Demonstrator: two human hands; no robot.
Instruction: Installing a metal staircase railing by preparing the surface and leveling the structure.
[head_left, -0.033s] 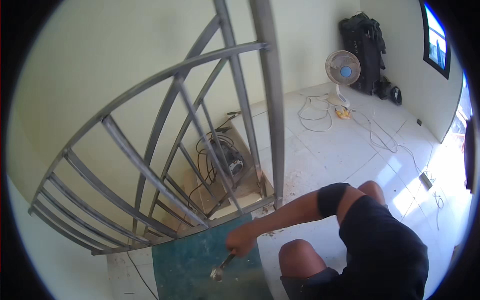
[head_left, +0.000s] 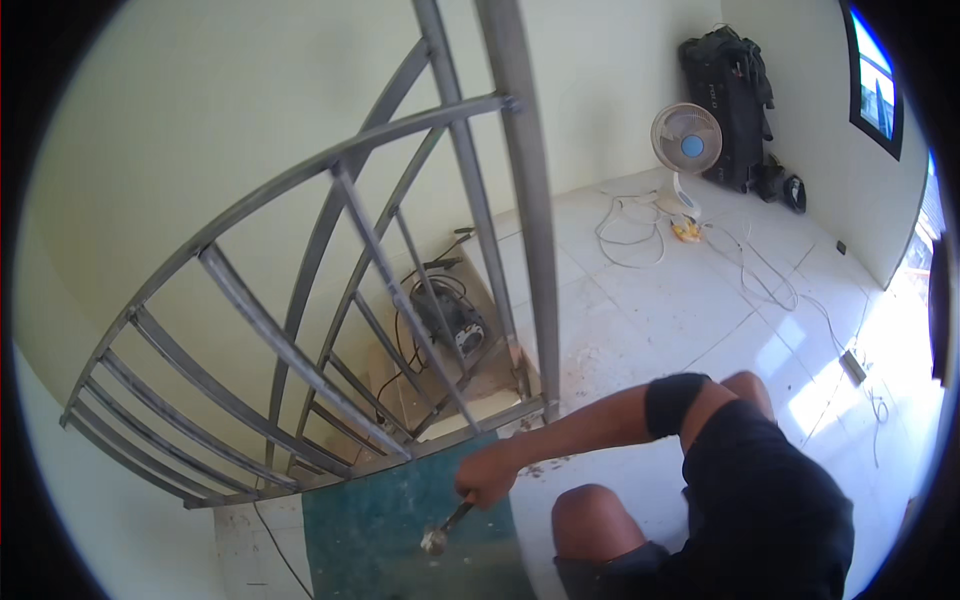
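My right hand (head_left: 487,474), its arm coming in from the lower right with a black band at the elbow, is closed round the dark handle of what looks like a hammer (head_left: 437,538). The tool's pale, rounded metal head points down over a green sheet (head_left: 400,500) on the floor. Just beyond my fist runs the bottom bar of a grey metal railing (head_left: 385,462), with curved bars and a tall post (head_left: 535,230). Hand and railing look close, but I cannot tell whether they touch. My left hand is out of view.
Behind the railing, a dark boxy machine (head_left: 455,325) with black cables sits by the wall. A fan (head_left: 686,140), white cords (head_left: 770,290) and a large black bag (head_left: 735,110) are farther back on white tiles (head_left: 650,310). My bent knee (head_left: 597,522) is near the sheet.
The railing's upper part and tall post appear farther left. Whether railing or viewpoint moved, I cannot tell. My right hand keeps its grip and has barely shifted.
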